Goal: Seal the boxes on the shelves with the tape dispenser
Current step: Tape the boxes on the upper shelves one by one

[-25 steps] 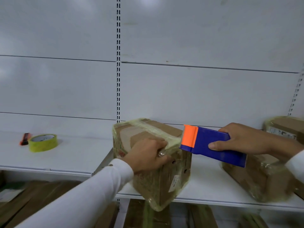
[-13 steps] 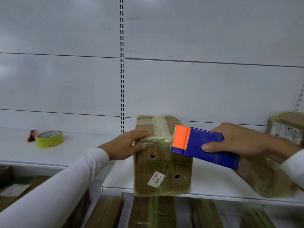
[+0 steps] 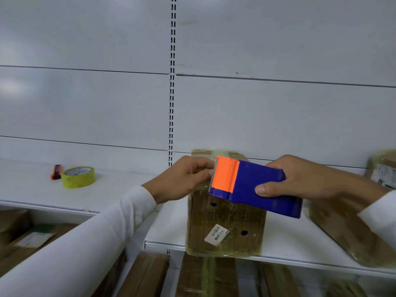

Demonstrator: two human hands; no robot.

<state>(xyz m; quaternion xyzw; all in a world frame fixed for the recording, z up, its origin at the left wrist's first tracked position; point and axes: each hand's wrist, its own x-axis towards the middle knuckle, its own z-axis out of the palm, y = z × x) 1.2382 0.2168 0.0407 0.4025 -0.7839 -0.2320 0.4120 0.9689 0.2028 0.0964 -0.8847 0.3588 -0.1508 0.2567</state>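
A brown cardboard box (image 3: 225,228) wrapped in clear tape stands at the front edge of the white shelf (image 3: 285,241), a white barcode label on its near face. My right hand (image 3: 300,179) grips a blue tape dispenser (image 3: 257,185) with an orange front and a toothed blade, held over the box's top front edge. My left hand (image 3: 184,179) is at the blade, fingers pinched at the tape end there. The box's top is mostly hidden behind both hands and the dispenser.
A yellow tape roll (image 3: 78,176) and an orange-black cutter (image 3: 56,171) lie on the left shelf (image 3: 32,189). Two more taped boxes sit right: one (image 3: 351,232) near, one (image 3: 383,168) at the edge. Flat cardboard fills the lower shelf (image 3: 145,275).
The box was turned from a tilted, skewed pose to standing square at the shelf edge. My left hand left the box's side and came to the dispenser's blade. The dispenser stayed over the box top.
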